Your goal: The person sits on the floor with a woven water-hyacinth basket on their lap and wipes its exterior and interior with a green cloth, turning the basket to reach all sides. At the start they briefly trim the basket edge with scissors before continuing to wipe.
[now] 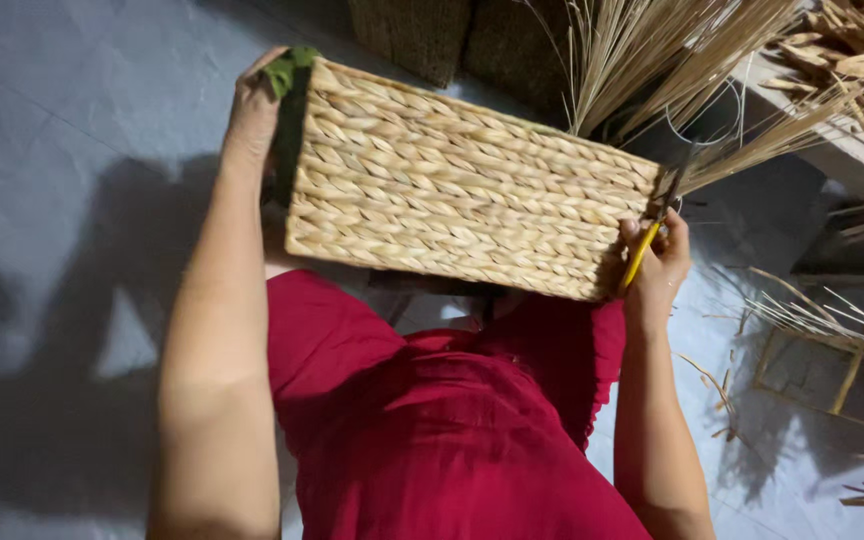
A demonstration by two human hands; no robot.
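Straw-woven rectangular basket (467, 185), braided rows

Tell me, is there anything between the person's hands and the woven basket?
Nothing visible. The left hand grips one end of the woven basket directly, beside a green piece at that corner. The right hand presses on the other end while also holding a yellow-handled tool against it.

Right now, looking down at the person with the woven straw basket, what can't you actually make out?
- Inside of the rectangular woven straw basket: only its outer wall faces the head camera.
- Blades of the yellow-handled tool in the right hand: lost against the basket edge and dry reeds.
- Left hand fingertips: behind the basket's dark green end.
- Lap and legs: covered by the red garment.
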